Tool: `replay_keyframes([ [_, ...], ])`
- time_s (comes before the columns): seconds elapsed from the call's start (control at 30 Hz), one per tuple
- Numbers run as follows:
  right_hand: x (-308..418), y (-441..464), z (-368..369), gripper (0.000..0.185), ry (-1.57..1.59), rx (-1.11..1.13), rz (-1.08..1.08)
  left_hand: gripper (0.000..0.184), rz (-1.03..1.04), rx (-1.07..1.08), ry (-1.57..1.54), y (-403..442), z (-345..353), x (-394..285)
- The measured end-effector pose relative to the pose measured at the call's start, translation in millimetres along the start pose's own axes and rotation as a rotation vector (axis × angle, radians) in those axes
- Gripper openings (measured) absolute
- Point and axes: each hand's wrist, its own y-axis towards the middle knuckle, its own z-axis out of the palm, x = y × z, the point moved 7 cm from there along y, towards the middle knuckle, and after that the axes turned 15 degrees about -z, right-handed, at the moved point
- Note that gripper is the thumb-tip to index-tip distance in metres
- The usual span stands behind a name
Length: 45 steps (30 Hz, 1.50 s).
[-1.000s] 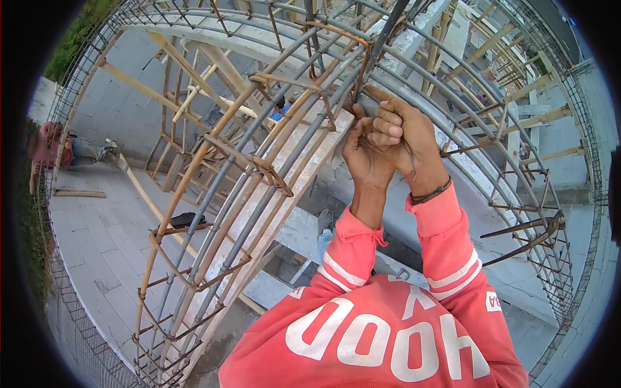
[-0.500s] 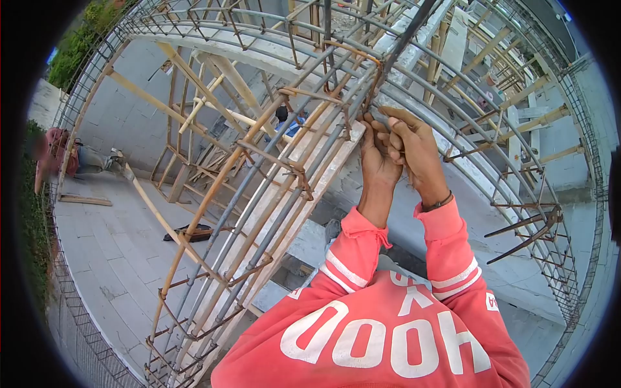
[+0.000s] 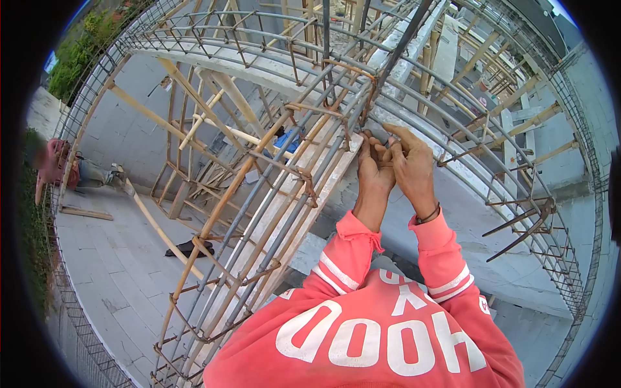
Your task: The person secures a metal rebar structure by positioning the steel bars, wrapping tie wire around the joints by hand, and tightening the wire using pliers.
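Note:
Both of my hands are raised close together below the corner where the rebar cages cross. My left hand [image 3: 375, 173] has its fingers curled in near the end of a pale board [image 3: 346, 147]. Against it, my right hand [image 3: 413, 167] is closed in a pinch, its index finger bent toward the thumb. Whatever lies between the fingers is too small or hidden to make out. Just above the fingertips stands a rusty upright bar [image 3: 370, 97] at the joint of the steel bars. A dark upright bar [image 3: 404, 45] rises beside it.
A long rebar cage [image 3: 259, 216] runs down to the lower left, another [image 3: 479, 152] curves off right. Bent bar ends [image 3: 521, 226] jut out at the right. Timber props [image 3: 145, 116] and a dark bag [image 3: 189, 249] are below left. Another person [image 3: 61, 165] is at far left.
The view has shifted slightly. My hands stay together at the same corner, with the right fingers bent a little differently. The person in blue below is now more hidden behind the bars.

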Motion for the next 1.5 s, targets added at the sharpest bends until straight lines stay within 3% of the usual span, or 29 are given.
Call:
replay_keyframes([
  [0.1,6.3,-1.1,-2.2,0.026,-0.128,-0.047,-0.151,0.013,-0.004,-0.036,0.015,-2.3,3.8,-1.9],
  [0.37,8.7,16.0,7.2,0.027,-0.371,-0.05,-0.174,0.013,-0.056,0.037,0.103,-3.6,-0.4,1.4],
  [0.43,14.6,18.1,13.6,0.029,-0.464,0.001,-0.15,0.019,-0.16,0.016,0.223,-30.6,29.1,22.2],
  [0.57,13.9,12.1,10.4,0.03,-0.453,0.007,-0.099,0.016,-0.141,-0.063,0.18,-17.3,4.0,0.0],
  [0.63,11.6,10.0,9.3,0.031,-0.42,0.024,-0.103,0.015,0.052,-0.206,0.247,-26.7,5.4,-8.0],
  [0.67,11.9,9.8,8.6,0.031,-0.428,0.029,-0.1,0.015,0.046,-0.208,0.239,-29.4,9.4,-5.4],
  [0.77,15.8,9.6,8.1,0.029,-0.409,0.059,-0.078,0.013,0.023,-0.189,0.184,-30.4,11.6,-1.2],
  [0.93,12.9,5.5,10.5,0.03,-0.323,0.027,-0.177,0.013,-0.153,0.093,0.145,4.4,-0.8,1.7],
  [1.03,14.6,3.8,11.4,0.031,-0.354,0.166,-0.16,0.01,-0.037,0.055,0.152,8.8,-5.1,0.8],
  [1.1,16.9,6.8,3.9,0.03,-0.297,0.097,-0.112,0.006,-0.062,-0.006,0.168,7.9,-6.9,5.6],
  [1.27,26.1,23.2,-0.8,0.026,-0.425,0.168,-0.135,0.011,0.051,0.096,0.362,25.9,-25.4,4.5],
  [1.37,24.1,17.8,4.5,0.026,-0.333,0.179,-0.041,0.014,-0.03,0.065,0.362,16.6,-11.2,8.7],
  [1.47,12.3,-5.0,15.1,0.026,-0.403,0.085,-0.206,0.016,-0.242,0.012,0.324,-26.8,31.2,19.0],
  [1.5,16.0,-12.1,16.7,0.026,-0.401,0.005,-0.277,0.016,-0.18,-0.013,0.321,-23.1,30.5,14.1],
])
